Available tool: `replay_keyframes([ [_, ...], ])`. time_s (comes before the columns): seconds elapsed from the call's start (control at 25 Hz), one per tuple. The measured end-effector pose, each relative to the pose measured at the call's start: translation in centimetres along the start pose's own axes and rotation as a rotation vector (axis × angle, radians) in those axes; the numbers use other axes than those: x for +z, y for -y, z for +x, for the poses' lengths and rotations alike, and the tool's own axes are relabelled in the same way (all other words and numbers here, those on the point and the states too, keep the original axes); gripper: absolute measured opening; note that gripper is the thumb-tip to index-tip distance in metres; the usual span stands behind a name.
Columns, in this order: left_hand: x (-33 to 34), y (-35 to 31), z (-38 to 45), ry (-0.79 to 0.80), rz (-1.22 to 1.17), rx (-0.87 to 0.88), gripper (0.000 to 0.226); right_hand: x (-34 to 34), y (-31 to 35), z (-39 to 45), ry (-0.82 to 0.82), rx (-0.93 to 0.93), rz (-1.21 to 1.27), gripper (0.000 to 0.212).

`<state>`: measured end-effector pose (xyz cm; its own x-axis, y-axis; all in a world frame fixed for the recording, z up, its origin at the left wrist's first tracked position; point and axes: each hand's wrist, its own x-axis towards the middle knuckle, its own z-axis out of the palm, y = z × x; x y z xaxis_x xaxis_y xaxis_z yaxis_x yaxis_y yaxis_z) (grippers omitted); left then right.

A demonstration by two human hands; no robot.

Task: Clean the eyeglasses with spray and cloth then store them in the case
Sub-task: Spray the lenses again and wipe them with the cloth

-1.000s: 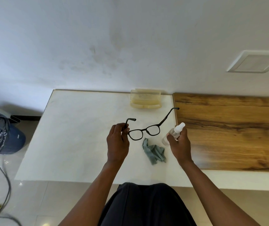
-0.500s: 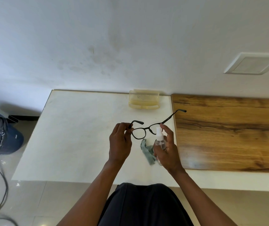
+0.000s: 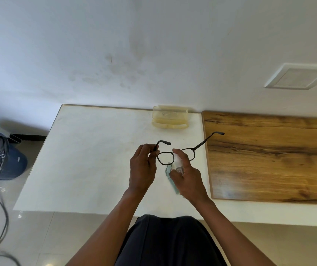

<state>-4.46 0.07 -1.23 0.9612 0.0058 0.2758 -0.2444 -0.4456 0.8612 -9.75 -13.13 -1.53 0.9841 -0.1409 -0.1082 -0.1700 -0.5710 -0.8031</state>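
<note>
Moved: the right hand (image 3: 187, 175) has brought the spray bottle (image 3: 178, 162) up from beside the cloth to just in front of the eyeglasses (image 3: 176, 155); the left hand (image 3: 142, 167) holds the frame much where it was, slightly higher.
Left hand: fingers and thumb pinch the near temple by its hinge, keeping the eyeglasses lifted off the white tabletop (image 3: 88, 160), both temples unfolded and pointing away from the person.
Right hand: curled round the small clear bottle, forefinger laid over its white top, nozzle close to the lens nearest the left hand.
Cloth (image 3: 170, 174): blue-green, lying on the table directly under the right hand, mostly hidden by it.
Case (image 3: 170, 118): pale yellow, translucent, lid standing open, well beyond both hands against the wall.
Step in hand: wetting the lenses, by my reading; whether any mist has left the nozzle I cannot tell.
Next move calls for: a short press with the forefinger, the frame kept steady, then the bottle set down so the right hand can take the cloth beneath it.
</note>
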Motion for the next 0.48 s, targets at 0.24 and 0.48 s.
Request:
replay_keyframes([
  [0.24,0.13,-0.31,0.19,0.007,0.000,0.015,0.005,0.62,1.05,-0.03,0.037,-0.015,-0.171,0.052],
  [0.48,-0.03,-0.40,0.37,-0.006,-0.004,0.013,0.005,0.65,1.05,0.36,0.018,0.014,-0.189,0.052],
])
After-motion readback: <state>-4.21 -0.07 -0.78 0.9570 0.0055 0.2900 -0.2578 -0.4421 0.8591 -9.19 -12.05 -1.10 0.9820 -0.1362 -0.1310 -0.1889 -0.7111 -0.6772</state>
